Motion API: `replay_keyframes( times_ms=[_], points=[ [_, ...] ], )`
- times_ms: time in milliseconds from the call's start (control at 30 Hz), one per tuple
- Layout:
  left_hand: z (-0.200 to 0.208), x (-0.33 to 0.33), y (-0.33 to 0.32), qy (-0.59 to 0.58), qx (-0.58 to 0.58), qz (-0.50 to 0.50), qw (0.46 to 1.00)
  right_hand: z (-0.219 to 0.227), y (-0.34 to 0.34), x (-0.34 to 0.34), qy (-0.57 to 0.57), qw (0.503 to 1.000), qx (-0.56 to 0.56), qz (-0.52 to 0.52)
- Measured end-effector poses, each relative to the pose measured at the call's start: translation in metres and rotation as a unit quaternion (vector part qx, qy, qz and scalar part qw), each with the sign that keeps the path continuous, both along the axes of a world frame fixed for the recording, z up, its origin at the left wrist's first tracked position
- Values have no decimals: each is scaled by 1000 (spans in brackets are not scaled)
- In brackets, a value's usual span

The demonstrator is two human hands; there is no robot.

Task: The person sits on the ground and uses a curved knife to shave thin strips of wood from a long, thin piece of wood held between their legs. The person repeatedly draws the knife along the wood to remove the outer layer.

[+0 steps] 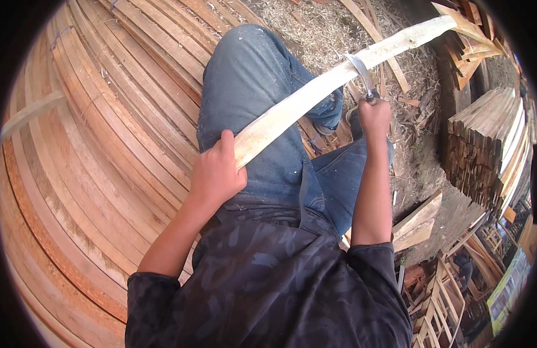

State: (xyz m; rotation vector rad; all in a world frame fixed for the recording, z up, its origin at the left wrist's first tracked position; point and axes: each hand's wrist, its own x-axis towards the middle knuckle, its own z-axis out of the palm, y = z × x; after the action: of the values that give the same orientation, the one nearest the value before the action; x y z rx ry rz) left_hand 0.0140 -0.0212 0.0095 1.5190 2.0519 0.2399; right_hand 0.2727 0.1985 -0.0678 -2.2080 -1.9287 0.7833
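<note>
A long, pale wooden board (315,95) slants from my lap up to the far right, resting across my raised thigh. Its near end is gripped by my left hand (218,168), with the fingers closed around the edge. My right hand (374,116) is a fist around the handle of a curved knife (364,74). The knife's sickle-like metal blade bends up from the fist and lies across the board, past its middle; whether the edge bites into the wood I cannot tell. Most of the handle is hidden in the fist.
Long reddish sawn boards (100,151) lie stacked on the left and under me. Wood shavings (315,35) cover the ground ahead. A pile of cut slats (483,145) stands at the right, with loose offcuts (419,220) nearer. A wooden frame (440,296) is at lower right.
</note>
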Motion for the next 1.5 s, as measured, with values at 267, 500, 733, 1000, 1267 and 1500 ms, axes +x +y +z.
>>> replay_keyframes(
  times_ms=[267,500,733,1000,1267,1500],
  points=[
    [1,0,0,7,3,8,1000,22,-37,-22,-10,988,45,150],
    [0,-2,3,18,-18,9,1000,-2,-18,19,229,964,-38,-134],
    [3,0,7,49,-36,-6,998,4,-85,20,655,652,-295,-241],
    [12,7,12,103,-67,-10,992,40,-106,-8,766,543,-340,-55],
    [8,8,6,91,-38,8,995,50,-102,-6,814,468,-343,-15],
    [5,7,5,103,-31,14,994,63,-117,-12,814,442,-375,-26]
  ],
)
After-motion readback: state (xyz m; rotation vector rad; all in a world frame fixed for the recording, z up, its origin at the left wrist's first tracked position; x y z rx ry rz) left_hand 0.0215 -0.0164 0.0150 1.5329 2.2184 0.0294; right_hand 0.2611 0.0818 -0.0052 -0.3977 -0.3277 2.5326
